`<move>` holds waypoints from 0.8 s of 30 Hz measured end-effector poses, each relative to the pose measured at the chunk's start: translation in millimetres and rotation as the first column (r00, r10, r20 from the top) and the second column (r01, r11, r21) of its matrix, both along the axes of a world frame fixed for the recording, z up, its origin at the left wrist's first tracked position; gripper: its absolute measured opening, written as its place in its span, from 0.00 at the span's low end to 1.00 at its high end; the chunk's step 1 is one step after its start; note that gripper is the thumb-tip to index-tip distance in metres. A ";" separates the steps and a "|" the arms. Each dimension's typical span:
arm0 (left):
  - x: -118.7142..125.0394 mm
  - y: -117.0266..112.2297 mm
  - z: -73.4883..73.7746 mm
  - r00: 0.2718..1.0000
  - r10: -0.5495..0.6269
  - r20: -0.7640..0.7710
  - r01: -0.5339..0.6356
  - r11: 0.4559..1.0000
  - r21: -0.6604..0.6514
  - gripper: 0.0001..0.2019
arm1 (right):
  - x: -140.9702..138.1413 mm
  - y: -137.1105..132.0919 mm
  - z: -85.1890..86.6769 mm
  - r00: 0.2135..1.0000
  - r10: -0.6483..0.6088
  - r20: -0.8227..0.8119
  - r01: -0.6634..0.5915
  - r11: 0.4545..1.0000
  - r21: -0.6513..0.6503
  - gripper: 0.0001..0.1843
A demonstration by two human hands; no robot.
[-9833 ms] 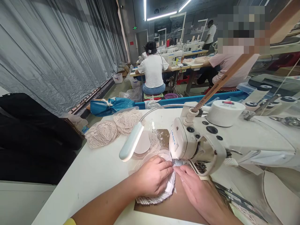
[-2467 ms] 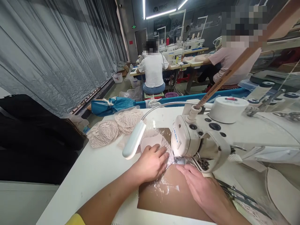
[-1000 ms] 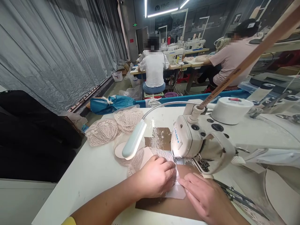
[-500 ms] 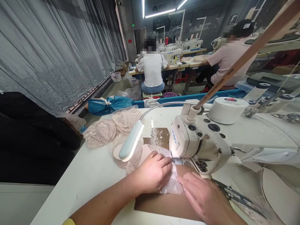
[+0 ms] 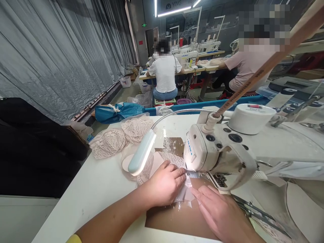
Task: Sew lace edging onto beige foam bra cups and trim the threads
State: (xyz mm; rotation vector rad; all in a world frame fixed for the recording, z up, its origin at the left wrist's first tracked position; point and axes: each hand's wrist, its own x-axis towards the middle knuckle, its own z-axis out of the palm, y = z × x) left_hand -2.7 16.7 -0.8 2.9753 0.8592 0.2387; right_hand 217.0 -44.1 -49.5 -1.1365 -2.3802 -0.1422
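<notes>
Under the head of a white sewing machine lies a piece of pale lace fabric with a sheer lower edge. My left hand rests on the lace left of the needle, its fingers curled and pressing the cloth close to the presser foot. At the fabric's right edge, my right hand has thumb and fingertips together on the cloth. More lace and a smooth pale cup piece spread beyond my left hand. The needle tip is too small to make out.
A lamp on a bendy metal neck hangs over the white table. Lace cups are piled at the far left. A thread cone stands behind the machine head. Two people sit at machines ahead.
The lace fabric has moved forward under the machine head, and less of its sheer edge shows between my hands. Both hands stay nearly in place. The view has shifted slightly.
</notes>
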 end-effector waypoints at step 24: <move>-5.8 9.3 -16.3 0.994 0.021 0.110 -0.015 0.998 -0.057 0.19 | -11.7 9.9 9.9 0.995 -0.073 0.066 0.067 0.994 0.084 0.22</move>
